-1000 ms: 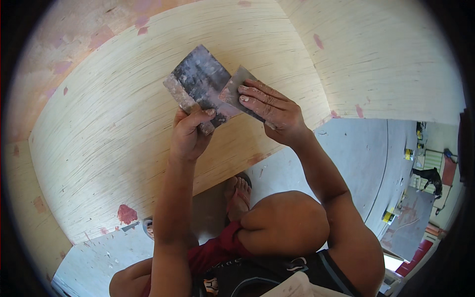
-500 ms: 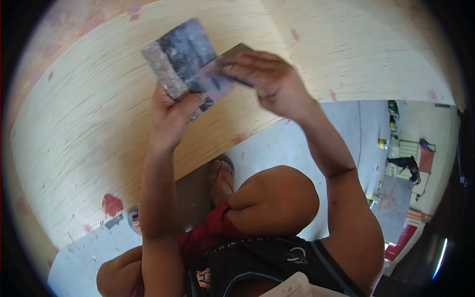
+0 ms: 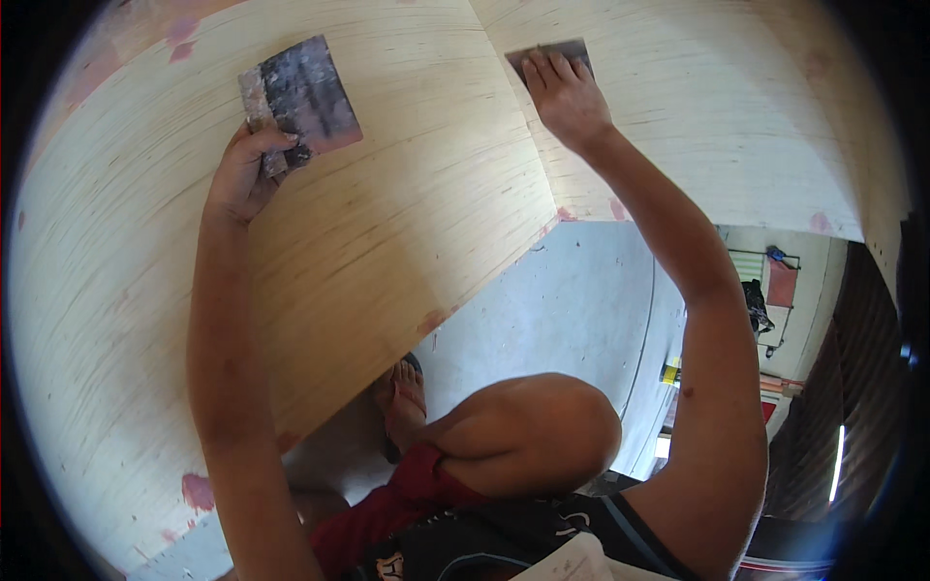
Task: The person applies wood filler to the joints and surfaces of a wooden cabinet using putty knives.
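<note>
My left hand grips the lower edge of a flat, dark putty plate, its thumb over the face. Grey crust and a pinkish smear of filler cover the plate. Over to the right, my right hand holds a thin, dark rectangular putty spreader with its fingers laid flat along it. The spreader lies against the right-hand pale wood panel, just beside the corner seam. Behind the plate is the left-hand wood panel. My hand hides part of the spreader's lower edge.
Reddish filler patches, such as the patch at the lower left, dot the panels. Below their edges runs a grey floor, where my sandalled foot rests. A rack with hanging items stands far right.
The spreader has come away from the plate and moved right and up to the right-hand panel. My left hand has shifted left with the plate. The view has turned slightly.
</note>
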